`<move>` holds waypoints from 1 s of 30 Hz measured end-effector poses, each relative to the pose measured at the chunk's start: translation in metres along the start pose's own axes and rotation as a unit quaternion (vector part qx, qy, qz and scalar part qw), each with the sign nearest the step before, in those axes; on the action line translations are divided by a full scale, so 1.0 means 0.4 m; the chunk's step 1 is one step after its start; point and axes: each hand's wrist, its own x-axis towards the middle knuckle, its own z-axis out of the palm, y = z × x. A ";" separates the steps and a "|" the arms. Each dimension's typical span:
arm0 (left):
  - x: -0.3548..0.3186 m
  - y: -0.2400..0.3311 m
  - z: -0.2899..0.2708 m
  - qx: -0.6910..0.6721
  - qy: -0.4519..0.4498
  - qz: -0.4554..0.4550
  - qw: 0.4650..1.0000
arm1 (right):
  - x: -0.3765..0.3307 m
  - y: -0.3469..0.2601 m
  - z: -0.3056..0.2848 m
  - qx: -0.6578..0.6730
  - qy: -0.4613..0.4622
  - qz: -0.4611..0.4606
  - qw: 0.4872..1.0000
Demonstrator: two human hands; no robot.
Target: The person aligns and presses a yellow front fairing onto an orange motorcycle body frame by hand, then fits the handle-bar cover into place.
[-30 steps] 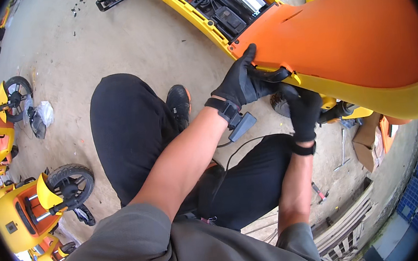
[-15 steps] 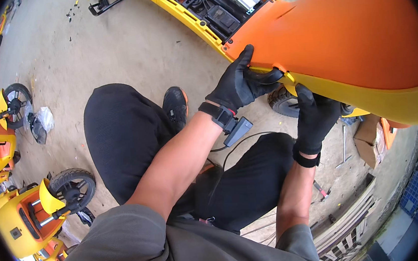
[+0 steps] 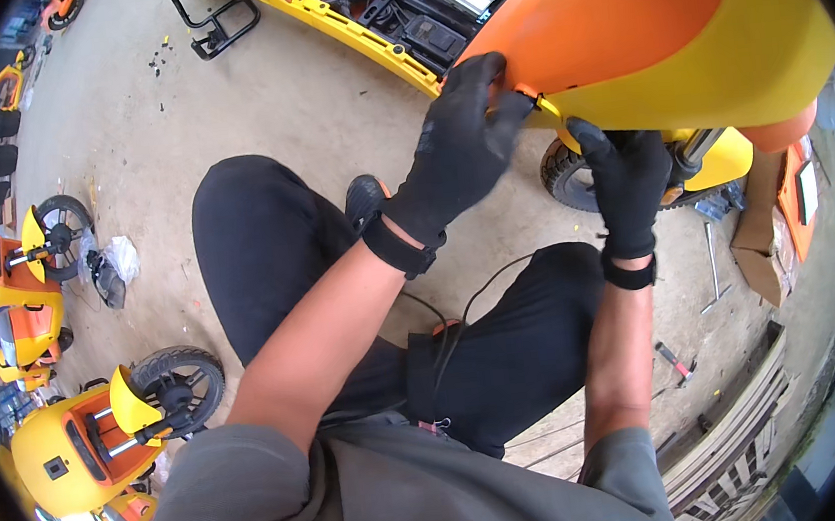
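In front of me stands a scooter with an orange body panel (image 3: 616, 20) and a yellow panel (image 3: 721, 71) along its lower edge. Both my hands wear black gloves. My left hand (image 3: 461, 141) is at the seam edge, its fingers curled in a pinch by a small yellow tab (image 3: 549, 107); whatever is between the fingertips is hidden. To its right, my right hand (image 3: 627, 175) grips the lower rim of the yellow panel, the thumb up beside the tab and the fingers mostly hidden. Below the panel the front wheel (image 3: 567, 174) is partly visible.
The scooter's open floor bay (image 3: 413, 10) shows cables and boxed parts. Other scooters (image 3: 74, 449) stand at the left. A hammer (image 3: 677, 363), a long metal tool (image 3: 713, 267), a cardboard box (image 3: 763, 247) and a wooden pallet (image 3: 730, 421) lie at the right.
My left hand has rolled over and drawn its fingers in at the seam. The right hand keeps its hold beneath the panel. The view has shifted, showing more of the front wheel.
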 end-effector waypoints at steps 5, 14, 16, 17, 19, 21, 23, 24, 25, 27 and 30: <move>0.003 0.112 -0.017 0.085 -0.136 0.058 0.985 | 0.034 -0.010 -0.070 -0.067 -0.119 -0.075 0.988; 0.131 0.084 -0.039 0.175 -0.216 0.158 0.947 | 0.105 -0.022 -0.145 -0.153 -0.176 -0.181 0.955; 0.127 0.086 -0.040 0.190 -0.214 0.186 0.940 | 0.119 -0.034 -0.160 -0.181 -0.204 -0.191 0.943; 0.122 0.086 -0.042 0.187 -0.214 0.188 0.940 | 0.122 -0.040 -0.168 -0.208 -0.232 -0.200 0.929; 0.118 0.113 -0.065 0.218 -0.242 0.178 0.929 | 0.113 -0.034 -0.154 -0.198 -0.224 -0.195 0.934; 0.113 0.100 -0.064 0.219 -0.213 0.216 0.927 | 0.104 -0.031 -0.145 -0.234 -0.207 -0.241 0.919; 0.104 0.111 -0.064 0.235 -0.225 0.173 0.930 | 0.093 -0.028 -0.137 -0.207 -0.202 -0.212 0.933; 0.099 0.118 -0.056 0.232 -0.219 0.166 0.933 | 0.082 -0.025 -0.132 -0.182 -0.191 -0.179 0.948; 0.097 0.116 -0.054 0.232 -0.222 0.162 0.933 | 0.074 -0.022 -0.129 -0.156 -0.179 -0.145 0.961; 0.105 0.120 -0.051 0.240 -0.232 0.159 0.929 | 0.078 -0.026 -0.132 -0.176 -0.181 -0.158 0.955; 0.098 0.091 -0.046 0.223 -0.214 0.161 0.937 | 0.083 -0.040 -0.125 -0.230 -0.187 -0.223 0.928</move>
